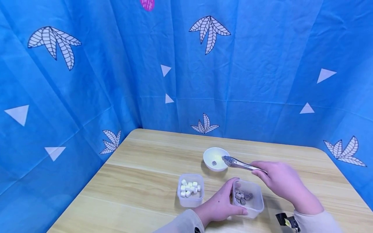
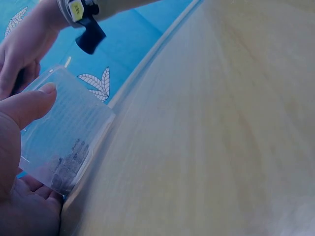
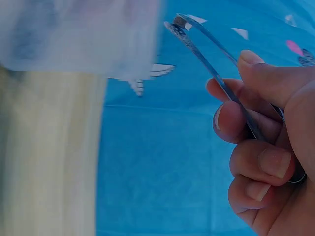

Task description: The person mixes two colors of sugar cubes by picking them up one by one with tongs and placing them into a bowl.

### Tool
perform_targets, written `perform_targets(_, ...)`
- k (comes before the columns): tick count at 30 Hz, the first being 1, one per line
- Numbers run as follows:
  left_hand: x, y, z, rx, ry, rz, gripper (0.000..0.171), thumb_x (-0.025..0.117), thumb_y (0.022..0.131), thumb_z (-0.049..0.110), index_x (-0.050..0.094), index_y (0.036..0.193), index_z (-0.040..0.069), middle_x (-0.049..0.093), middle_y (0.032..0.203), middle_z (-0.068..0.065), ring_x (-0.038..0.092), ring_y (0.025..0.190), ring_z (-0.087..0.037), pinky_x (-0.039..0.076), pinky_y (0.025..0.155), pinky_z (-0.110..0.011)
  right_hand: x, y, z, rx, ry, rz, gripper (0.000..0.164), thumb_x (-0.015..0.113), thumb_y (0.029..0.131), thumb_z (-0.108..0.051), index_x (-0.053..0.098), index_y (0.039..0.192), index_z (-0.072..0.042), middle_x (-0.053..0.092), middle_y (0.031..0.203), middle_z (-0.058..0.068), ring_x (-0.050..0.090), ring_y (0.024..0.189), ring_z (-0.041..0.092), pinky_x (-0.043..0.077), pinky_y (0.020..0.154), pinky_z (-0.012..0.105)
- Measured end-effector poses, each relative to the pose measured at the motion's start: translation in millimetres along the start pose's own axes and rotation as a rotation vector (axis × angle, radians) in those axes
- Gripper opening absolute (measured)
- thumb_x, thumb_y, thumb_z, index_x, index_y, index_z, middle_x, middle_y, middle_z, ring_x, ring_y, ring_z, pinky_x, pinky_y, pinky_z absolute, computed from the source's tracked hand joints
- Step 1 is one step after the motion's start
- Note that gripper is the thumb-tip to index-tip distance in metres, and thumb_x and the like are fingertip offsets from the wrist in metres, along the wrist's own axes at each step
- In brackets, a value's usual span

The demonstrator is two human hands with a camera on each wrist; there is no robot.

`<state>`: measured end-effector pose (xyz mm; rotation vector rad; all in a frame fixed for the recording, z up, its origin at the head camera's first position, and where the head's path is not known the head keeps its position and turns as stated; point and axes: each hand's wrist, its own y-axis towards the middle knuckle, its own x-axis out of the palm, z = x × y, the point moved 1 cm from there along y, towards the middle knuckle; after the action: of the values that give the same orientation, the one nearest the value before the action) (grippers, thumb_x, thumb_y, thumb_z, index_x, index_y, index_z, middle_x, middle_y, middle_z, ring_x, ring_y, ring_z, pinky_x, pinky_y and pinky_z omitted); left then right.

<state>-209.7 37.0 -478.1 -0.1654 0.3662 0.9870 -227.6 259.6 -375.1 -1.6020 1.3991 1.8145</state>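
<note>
My right hand (image 1: 281,181) holds metal tongs (image 1: 240,164), their tips over the near right rim of a white bowl (image 1: 208,163). A small brown cube (image 3: 179,21) appears pinched between the tong tips in the right wrist view. One brown cube (image 1: 214,163) lies inside the bowl. My left hand (image 1: 220,204) grips a clear plastic container (image 1: 256,204), thumb on the near side and fingers around the far left. Several brown cubes (image 1: 242,197) are gathered at its left; in the left wrist view the cubes (image 2: 69,167) show through the wall.
Left of my left hand, a second clear container (image 1: 190,202) holds several white cubes (image 1: 189,188). Everything stands on a light wooden table (image 1: 131,181). A blue patterned curtain (image 1: 262,64) hangs behind the table and along its left side.
</note>
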Motion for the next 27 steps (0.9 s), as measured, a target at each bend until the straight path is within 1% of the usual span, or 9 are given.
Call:
perform_targets(4, 0.1, 0.2, -0.8, 0.008, 0.007, 0.003, 0.098, 0.088, 0.077, 0.039, 0.029, 0.155, 0.026, 0.046, 0.143, 0.013, 0.045, 0.128, -0.005, 0.034, 0.112, -0.035, 13.7, 0.8, 2.6, 0.026, 0.013, -0.05, 0.021, 0.075, 0.092, -0.029, 0.076, 0.112, -0.021, 0.067, 0.083, -0.015, 0.048, 0.063, 0.003, 0.046, 0.055, 0.035)
perform_targets(8, 0.4, 0.9, -1.5, 0.011, 0.012, 0.001, 0.099, 0.088, 0.077, 0.039, 0.029, 0.156, 0.025, 0.046, 0.143, 0.013, 0.044, 0.128, -0.005, 0.034, 0.112, -0.034, 19.5, 0.5, 2.9, 0.046, 0.029, -0.069, 0.022, 0.074, 0.093, -0.029, 0.076, 0.113, -0.021, 0.068, 0.085, -0.013, 0.051, 0.065, 0.004, 0.048, 0.057, 0.038)
perform_targets(12, 0.3, 1.7, -1.9, 0.009, -0.002, -0.007, 0.098, 0.088, 0.078, 0.039, 0.029, 0.155, 0.024, 0.046, 0.142, 0.013, 0.044, 0.128, -0.005, 0.034, 0.112, -0.034, 19.4, 0.6, 2.3, 0.056, 0.035, -0.071, 0.023, 0.073, 0.094, -0.028, 0.076, 0.115, -0.019, 0.07, 0.089, -0.01, 0.053, 0.067, 0.006, 0.051, 0.06, 0.04)
perform_targets(15, 0.0, 1.9, -2.2, 0.008, -0.007, -0.011, 0.098, 0.088, 0.078, 0.039, 0.029, 0.155, 0.025, 0.046, 0.142, 0.014, 0.044, 0.128, -0.004, 0.034, 0.111, -0.033, 19.6, 0.9, 2.2, 0.062, 0.025, -0.074, 0.024, 0.074, 0.093, -0.027, 0.076, 0.115, -0.018, 0.071, 0.09, -0.009, 0.053, 0.066, 0.006, 0.05, 0.06, 0.04)
perform_targets(20, -0.6, 1.0, -1.4, 0.002, -0.006, -0.009, 0.098, 0.088, 0.078, 0.04, 0.029, 0.155, 0.025, 0.046, 0.141, 0.014, 0.044, 0.127, -0.004, 0.035, 0.111, -0.033, 19.8, 1.5, 1.5, 0.077, 0.028, -0.085, 0.025, 0.074, 0.093, -0.027, 0.076, 0.115, -0.017, 0.066, 0.084, -0.012, 0.049, 0.064, 0.007, 0.046, 0.058, 0.036)
perform_targets(27, -0.9, 0.0, 0.5, 0.007, -0.008, -0.008, 0.098, 0.088, 0.078, 0.039, 0.029, 0.155, 0.024, 0.047, 0.14, 0.014, 0.045, 0.127, -0.003, 0.034, 0.112, -0.033, 11.1, 1.6, -1.6, 0.086, 0.041, -0.1, 0.028, 0.071, 0.095, -0.032, 0.074, 0.119, -0.018, 0.07, 0.091, -0.008, 0.052, 0.066, 0.007, 0.05, 0.06, 0.04)
